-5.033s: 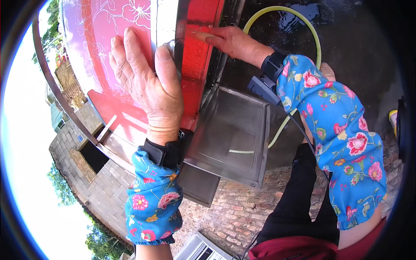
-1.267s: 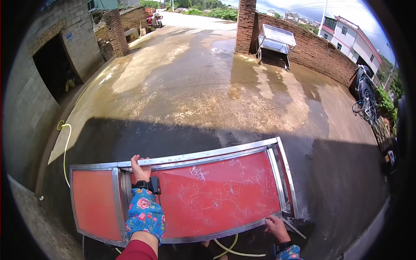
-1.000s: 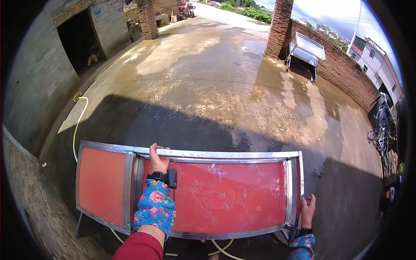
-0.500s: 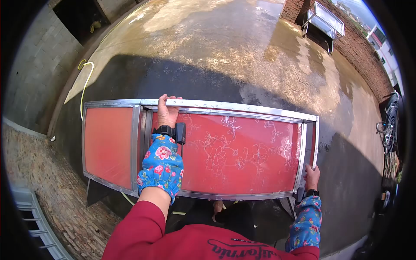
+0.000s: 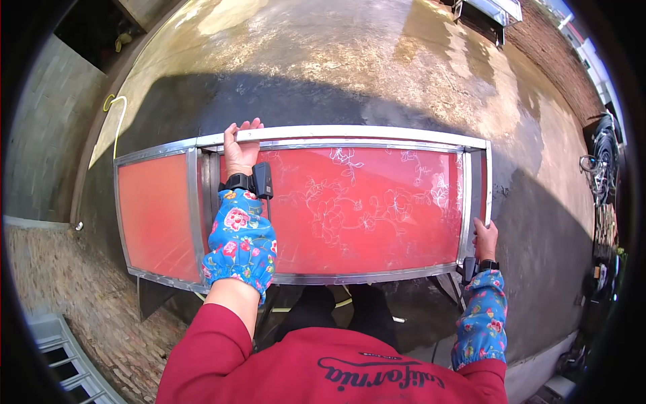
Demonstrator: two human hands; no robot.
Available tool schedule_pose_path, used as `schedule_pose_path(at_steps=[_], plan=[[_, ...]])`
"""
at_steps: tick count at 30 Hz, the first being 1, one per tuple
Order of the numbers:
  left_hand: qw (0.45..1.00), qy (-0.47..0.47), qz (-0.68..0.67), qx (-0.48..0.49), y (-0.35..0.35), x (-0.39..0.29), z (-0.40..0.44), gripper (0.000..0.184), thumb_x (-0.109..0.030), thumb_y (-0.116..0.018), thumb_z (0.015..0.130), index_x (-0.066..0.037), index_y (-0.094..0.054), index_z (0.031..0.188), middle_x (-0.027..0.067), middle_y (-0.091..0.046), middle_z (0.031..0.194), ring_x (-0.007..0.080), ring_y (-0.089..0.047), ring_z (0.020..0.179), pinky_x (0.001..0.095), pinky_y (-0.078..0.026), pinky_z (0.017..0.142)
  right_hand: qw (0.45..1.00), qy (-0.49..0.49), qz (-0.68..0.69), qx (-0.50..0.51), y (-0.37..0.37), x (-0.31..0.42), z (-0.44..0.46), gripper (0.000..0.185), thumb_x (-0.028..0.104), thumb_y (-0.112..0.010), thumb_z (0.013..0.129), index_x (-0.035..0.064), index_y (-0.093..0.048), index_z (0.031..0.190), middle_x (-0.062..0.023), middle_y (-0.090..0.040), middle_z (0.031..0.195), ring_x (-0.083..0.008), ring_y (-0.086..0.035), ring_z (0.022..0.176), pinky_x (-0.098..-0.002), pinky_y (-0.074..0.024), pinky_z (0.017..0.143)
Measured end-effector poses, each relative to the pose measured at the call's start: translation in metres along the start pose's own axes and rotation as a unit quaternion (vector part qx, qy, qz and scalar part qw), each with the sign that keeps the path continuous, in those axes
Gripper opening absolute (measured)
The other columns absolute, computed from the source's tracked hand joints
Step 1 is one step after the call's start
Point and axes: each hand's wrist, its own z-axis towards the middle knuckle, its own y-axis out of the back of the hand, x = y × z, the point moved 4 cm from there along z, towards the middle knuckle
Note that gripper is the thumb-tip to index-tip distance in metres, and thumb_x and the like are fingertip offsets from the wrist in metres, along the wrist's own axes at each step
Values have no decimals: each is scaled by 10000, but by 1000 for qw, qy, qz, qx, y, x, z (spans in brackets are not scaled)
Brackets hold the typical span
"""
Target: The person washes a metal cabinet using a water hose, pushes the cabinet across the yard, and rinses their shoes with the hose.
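In the middle of the head view stands a metal-framed cabinet [image 5: 377, 266] with red panels, one of them patterned with white flower outlines. A pale metal bar [image 5: 363, 132] runs along its far top edge and turns down the right side. My left hand [image 5: 241, 149] reaches across the cabinet and is hooked on this bar near its left end, fingertips showing past it. At the lower right, my right hand [image 5: 485, 240] is closed around the end of the side bar. Dark boxes are strapped at both wrists, above blue flowered sleeve covers.
A yellow hose [image 5: 120, 124] lies on the wet concrete floor [image 5: 316, 60] at left. Another metal-framed case [image 5: 494, 12] stands at the far right by a brick wall [image 5: 562, 67]. Dark coiled cables [image 5: 605, 158] hang at the right. A grey block wall [image 5: 54, 128] bounds the left.
The cabinet and both hands sit higher and slightly left in view, as the view has tilted down. My left hand's fingers look straighter over the bar; the right keeps its hold.
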Motion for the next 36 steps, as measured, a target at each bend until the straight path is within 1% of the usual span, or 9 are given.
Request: schedule_pose_path(at_steps=[7, 9, 15, 17, 20, 28, 29, 33, 36], plan=[[999, -8, -15, -40, 8, -9, -7, 147, -199, -609, 761, -110, -507, 703, 40, -547, 657, 266, -563, 690, 472, -462, 749, 1000, 6, -16, 6, 3, 6, -5, 217, 226, -621, 739, 24, -574, 802, -8, -492, 581, -96, -446, 440, -253, -370, 385], [998, 1, -17, -62, 1, -3, -14, 150, -196, -595, 762, -96, -487, 732, 51, -527, 676, 272, -550, 683, 471, -448, 754, 997, 71, -19, 1, 11, -13, 4, 208, 209, -628, 753, 31, -565, 840, -15, -471, 572, -94, -412, 399, -246, -341, 344], [993, -17, -11, -119, -13, -5, -29, 203, -221, -587, 754, -82, -448, 702, 57, -476, 671, 272, -532, 685, 457, -440, 734, 993, 114, -26, 1, 12, -25, 17, 218, 202, -624, 752, 12, -569, 844, -25, -481, 565, -108, -428, 384, -259, -358, 336], [993, -24, -11, -115, -14, -7, -28, 199, -221, -585, 758, -84, -444, 720, 58, -473, 684, 272, -530, 685, 460, -441, 726, 999, 44, -15, 25, 14, -3, -2, 219, 199, -625, 750, 9, -571, 846, -24, -481, 565, -112, -434, 385, -264, -360, 334], [993, -35, -11, -113, -8, -3, -24, 218, -228, -584, 778, -104, -412, 827, 64, -462, 747, 270, -515, 682, 466, -445, 687, 997, 26, 41, 56, 18, -3, -3, 213, 187, -643, 741, 4, -585, 833, -23, -511, 564, -110, -466, 409, -266, -371, 373], [992, -37, 4, -121, -4, 1, -19, 283, -309, -611, 801, -107, -416, 829, 61, -463, 738, 262, -506, 670, 468, -439, 687, 985, 61, 22, 161, 23, 16, 19, 243, 166, -666, 705, -20, -575, 832, -58, -564, 634, -145, -531, 465, -280, -429, 423], [994, -34, 11, -103, 2, 2, -23, 300, -333, -617, 801, -105, -426, 838, 64, -475, 740, 273, -524, 674, 472, -440, 693, 982, 5, 56, 180, 24, 26, 16, 230, 163, -669, 702, -2, -567, 826, -52, -559, 627, -145, -539, 481, -276, -436, 435], [995, -16, -1, -101, -12, -6, -31, 406, -411, -616, 797, -96, -420, 961, 76, -496, 731, 321, -563, 727, 491, -446, 729, 984, -2, 35, 174, 5, 40, 34, 223, 154, -637, 723, 7, -511, 832, -52, -495, 591, -150, -497, 393, -276, -407, 348], [997, 1, -17, -77, -11, -12, -29, 496, -472, -605, 789, -111, -413, 1070, 92, -540, 722, 349, -583, 749, 522, -445, 769, 995, 29, 16, 96, -4, 33, 44, 159, 135, -609, 732, 29, -504, 786, -30, -459, 552, -133, -446, 365, -269, -370, 322]])
